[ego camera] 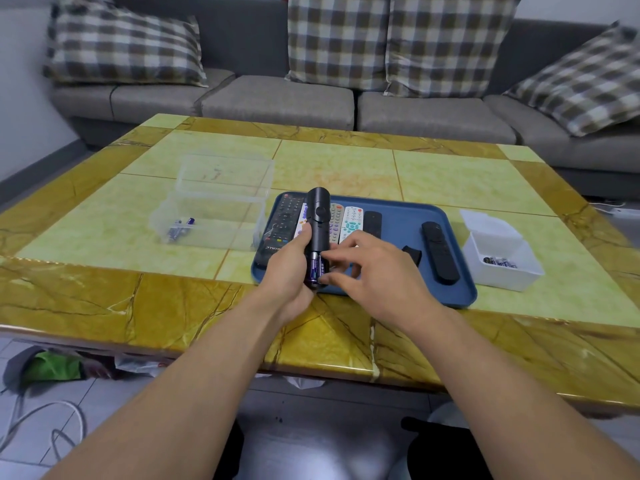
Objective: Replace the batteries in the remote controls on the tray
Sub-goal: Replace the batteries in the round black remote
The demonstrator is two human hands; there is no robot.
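Now we grip the slim black plastic remote [317, 216] in our left hand [287, 271] above the blue plastic tray [398, 226], open bay turned up for our right hand [374, 271], pinching a purple battery [316, 268].

Both your bare forearms reach forward, wrists close together. Your left hand [289, 268] curls round the remote [317, 216], thumb up along its side. Your right hand [374, 271] pinches a battery [316, 268] between thumb and forefinger, other fingers loosely spread.
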